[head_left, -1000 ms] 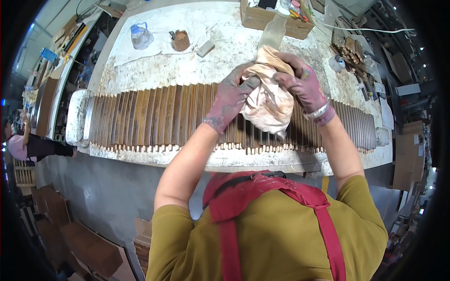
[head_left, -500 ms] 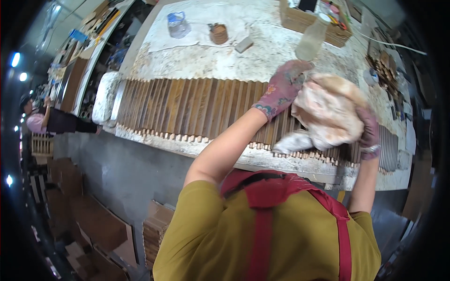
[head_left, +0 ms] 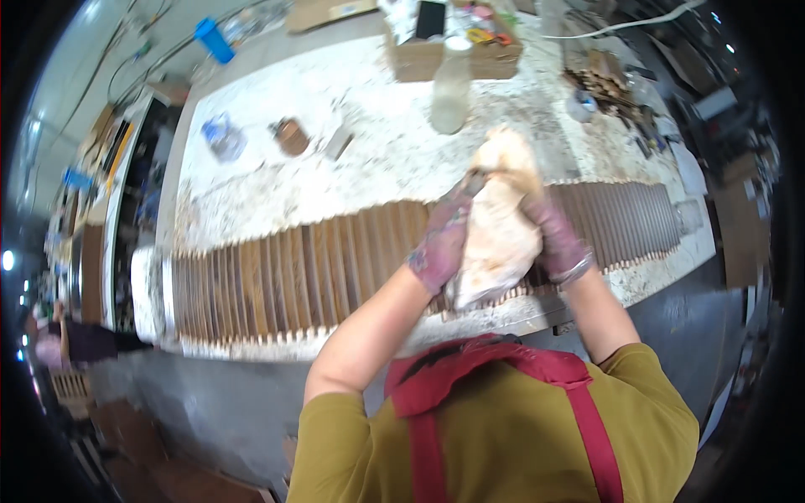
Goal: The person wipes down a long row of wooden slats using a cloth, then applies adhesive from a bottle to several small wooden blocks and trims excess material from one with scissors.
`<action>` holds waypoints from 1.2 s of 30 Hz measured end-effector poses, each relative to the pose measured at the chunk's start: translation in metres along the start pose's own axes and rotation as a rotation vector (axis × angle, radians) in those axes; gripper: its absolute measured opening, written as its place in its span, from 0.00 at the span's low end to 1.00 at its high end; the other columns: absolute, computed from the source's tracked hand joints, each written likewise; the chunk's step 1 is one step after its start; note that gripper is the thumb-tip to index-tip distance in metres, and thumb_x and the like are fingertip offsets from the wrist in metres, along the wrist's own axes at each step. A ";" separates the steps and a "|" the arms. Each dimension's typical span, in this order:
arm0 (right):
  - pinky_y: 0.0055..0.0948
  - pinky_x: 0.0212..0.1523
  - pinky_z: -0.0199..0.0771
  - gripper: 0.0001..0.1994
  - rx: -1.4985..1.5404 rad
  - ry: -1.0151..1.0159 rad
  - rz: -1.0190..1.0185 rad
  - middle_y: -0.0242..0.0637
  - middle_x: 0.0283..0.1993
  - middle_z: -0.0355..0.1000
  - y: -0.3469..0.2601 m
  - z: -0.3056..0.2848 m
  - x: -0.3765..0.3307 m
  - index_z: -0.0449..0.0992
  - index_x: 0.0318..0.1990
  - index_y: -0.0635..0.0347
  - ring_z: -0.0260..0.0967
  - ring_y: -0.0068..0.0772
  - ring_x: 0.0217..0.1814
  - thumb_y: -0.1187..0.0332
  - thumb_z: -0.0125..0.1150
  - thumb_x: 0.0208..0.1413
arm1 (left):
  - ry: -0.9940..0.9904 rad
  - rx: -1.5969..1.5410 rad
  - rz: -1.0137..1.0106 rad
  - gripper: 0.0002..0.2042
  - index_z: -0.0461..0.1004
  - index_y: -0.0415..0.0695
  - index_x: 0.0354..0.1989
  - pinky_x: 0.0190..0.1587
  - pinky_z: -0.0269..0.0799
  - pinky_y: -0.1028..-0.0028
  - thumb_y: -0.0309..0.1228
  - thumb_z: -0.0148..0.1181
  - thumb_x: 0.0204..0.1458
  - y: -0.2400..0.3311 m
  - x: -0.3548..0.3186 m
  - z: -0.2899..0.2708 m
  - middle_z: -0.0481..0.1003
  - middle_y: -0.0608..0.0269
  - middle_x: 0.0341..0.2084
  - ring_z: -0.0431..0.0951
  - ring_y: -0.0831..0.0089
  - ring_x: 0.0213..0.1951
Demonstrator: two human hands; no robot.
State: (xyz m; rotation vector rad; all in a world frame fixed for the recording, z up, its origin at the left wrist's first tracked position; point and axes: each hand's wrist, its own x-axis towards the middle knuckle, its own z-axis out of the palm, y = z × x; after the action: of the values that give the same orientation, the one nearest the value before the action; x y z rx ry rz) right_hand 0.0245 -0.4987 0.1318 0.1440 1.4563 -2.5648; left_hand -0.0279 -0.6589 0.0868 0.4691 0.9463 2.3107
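Both hands clamped on a bunched cream rag (head_left: 496, 239), which sits on a row of dark wood slats (head_left: 335, 268) laid side by side across the table (head_left: 277, 189).

L hand (head_left: 444, 243): gloved, stain-blotched, fingers curled round the rag's left flank. R hand (head_left: 555, 239): gloved, wrapped on the right flank, bracelet at the wrist. Neither is spread; both grip the cloth.

Rag pos: on the slats right of centre, near the table's near edge, directly in front of the person. Long axis runs near-to-far, slightly tilted, far tip pointing away toward the clear bottle (head_left: 450, 92); near end wider and flopped over the slat ends.

Slats: each one's long axis runs near-far; the row itself runs L-R, bowed by the lens. Left part looks lighter brown, right part darker.

Doing it well, my read:
- stroke along each slat's length, not across, to follow the grain
- keep even pressure from both hands, wad kept tight so no loose tail drags
- overlap passes, work the gaps btw slats
- watch the near edge, slat ends overhang a bit

Cardboard box (head_left: 457, 46) and small brown cup (head_left: 291, 136) are well apart, far side.
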 end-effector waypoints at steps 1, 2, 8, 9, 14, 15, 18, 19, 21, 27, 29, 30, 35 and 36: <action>0.30 0.64 0.61 0.37 0.071 -0.039 -0.041 0.33 0.59 0.65 0.008 0.017 -0.004 0.53 0.67 0.59 0.61 0.28 0.61 0.64 0.66 0.52 | 0.037 -0.247 -0.253 0.19 0.63 0.40 0.59 0.54 0.70 0.72 0.37 0.46 0.63 -0.008 0.014 -0.017 0.71 0.61 0.51 0.73 0.73 0.50; 0.30 0.62 0.62 0.37 -0.030 0.096 -0.018 0.33 0.58 0.66 0.026 0.004 -0.007 0.54 0.67 0.59 0.63 0.28 0.60 0.64 0.67 0.52 | -0.071 0.328 -0.145 0.19 0.63 0.41 0.60 0.54 0.69 0.73 0.35 0.48 0.61 0.001 0.022 -0.014 0.71 0.60 0.51 0.72 0.73 0.51; 0.29 0.57 0.68 0.25 -0.395 0.269 -0.347 0.36 0.50 0.71 -0.044 -0.019 0.049 0.65 0.58 0.64 0.68 0.28 0.53 0.68 0.62 0.52 | 0.157 0.655 -0.113 0.28 0.55 0.44 0.66 0.53 0.67 0.72 0.33 0.55 0.58 0.058 0.028 -0.037 0.69 0.60 0.51 0.72 0.70 0.50; 0.30 0.57 0.67 0.26 -0.517 0.335 -0.505 0.37 0.50 0.71 -0.074 -0.017 0.066 0.65 0.58 0.64 0.68 0.29 0.54 0.69 0.61 0.51 | 0.215 0.488 -0.098 0.29 0.54 0.44 0.67 0.53 0.67 0.72 0.35 0.55 0.59 0.064 0.032 -0.052 0.68 0.61 0.51 0.72 0.69 0.50; 0.40 0.47 0.72 0.20 -1.791 0.489 -1.249 0.50 0.47 0.71 -0.147 -0.021 0.179 0.67 0.53 0.58 0.71 0.49 0.46 0.66 0.56 0.51 | 0.202 0.755 -0.097 0.31 0.52 0.48 0.68 0.42 0.69 0.78 0.32 0.58 0.56 0.057 0.084 -0.089 0.66 0.61 0.55 0.71 0.73 0.44; 0.40 0.49 0.70 0.21 -1.827 0.427 -1.271 0.48 0.48 0.69 -0.115 -0.036 0.215 0.67 0.54 0.57 0.69 0.47 0.48 0.66 0.57 0.51 | 0.189 0.891 -0.062 0.32 0.51 0.47 0.68 0.42 0.69 0.78 0.31 0.57 0.56 0.054 0.096 -0.089 0.66 0.60 0.56 0.71 0.73 0.45; 0.42 0.57 0.64 0.25 -1.879 0.304 -1.186 0.46 0.55 0.62 -0.055 -0.078 0.269 0.64 0.58 0.56 0.61 0.47 0.57 0.66 0.57 0.51 | 0.074 0.853 0.027 0.41 0.36 0.51 0.72 0.47 0.70 0.75 0.26 0.56 0.54 0.032 0.143 -0.117 0.57 0.55 0.64 0.69 0.69 0.53; 0.43 0.60 0.60 0.28 -1.762 0.278 -1.046 0.48 0.60 0.58 -0.041 -0.060 0.266 0.61 0.61 0.57 0.58 0.49 0.62 0.66 0.57 0.50 | 0.210 0.848 -0.112 0.42 0.36 0.49 0.72 0.54 0.67 0.72 0.28 0.58 0.55 0.044 0.146 -0.096 0.53 0.53 0.66 0.65 0.64 0.58; 0.44 0.67 0.52 0.35 -1.668 0.247 -0.893 0.51 0.70 0.50 -0.036 -0.020 0.253 0.55 0.67 0.59 0.50 0.54 0.70 0.66 0.57 0.48 | 0.237 0.971 0.057 0.47 0.34 0.45 0.72 0.64 0.56 0.66 0.29 0.64 0.51 0.040 0.165 -0.120 0.49 0.55 0.68 0.58 0.60 0.64; 0.44 0.71 0.43 0.31 -1.664 0.540 -0.696 0.43 0.74 0.43 -0.033 -0.043 0.210 0.52 0.69 0.52 0.40 0.49 0.75 0.67 0.47 0.56 | 0.230 1.147 0.120 0.34 0.51 0.40 0.66 0.57 0.66 0.70 0.30 0.60 0.52 -0.033 0.221 -0.110 0.65 0.55 0.59 0.68 0.66 0.56; 0.43 0.73 0.37 0.31 -1.570 0.535 -0.679 0.44 0.75 0.41 -0.044 -0.035 0.194 0.52 0.69 0.54 0.36 0.50 0.77 0.66 0.46 0.56 | 0.256 1.073 0.195 0.28 0.61 0.39 0.61 0.53 0.69 0.70 0.31 0.60 0.52 -0.030 0.225 -0.122 0.70 0.57 0.54 0.72 0.66 0.52; 0.42 0.73 0.32 0.35 -1.570 0.555 -0.671 0.49 0.75 0.40 -0.042 -0.046 0.191 0.48 0.70 0.56 0.33 0.51 0.77 0.67 0.50 0.53 | 0.186 1.034 0.141 0.30 0.61 0.36 0.61 0.52 0.70 0.68 0.30 0.63 0.48 -0.032 0.238 -0.131 0.70 0.55 0.53 0.72 0.64 0.51; 0.38 0.68 0.50 0.35 -0.975 0.437 -0.643 0.61 0.68 0.47 -0.029 -0.076 0.133 0.48 0.67 0.66 0.43 0.61 0.72 0.74 0.52 0.49 | -0.014 1.850 0.607 0.35 0.67 0.42 0.57 0.60 0.61 0.60 0.26 0.71 0.34 0.008 0.207 -0.095 0.71 0.51 0.50 0.69 0.57 0.54; 0.37 0.67 0.53 0.30 -0.784 0.433 -0.639 0.54 0.63 0.56 -0.028 -0.077 0.131 0.54 0.63 0.65 0.52 0.46 0.69 0.76 0.52 0.49 | -0.063 1.939 0.529 0.36 0.68 0.44 0.58 0.61 0.59 0.59 0.26 0.71 0.33 0.030 0.194 -0.070 0.71 0.51 0.48 0.68 0.56 0.54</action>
State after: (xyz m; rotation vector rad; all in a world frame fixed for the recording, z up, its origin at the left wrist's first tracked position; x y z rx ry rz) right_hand -0.1104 -0.4338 0.0922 0.1345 2.9556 -2.1858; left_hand -0.2234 -0.5879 0.0789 1.5450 3.0044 0.8370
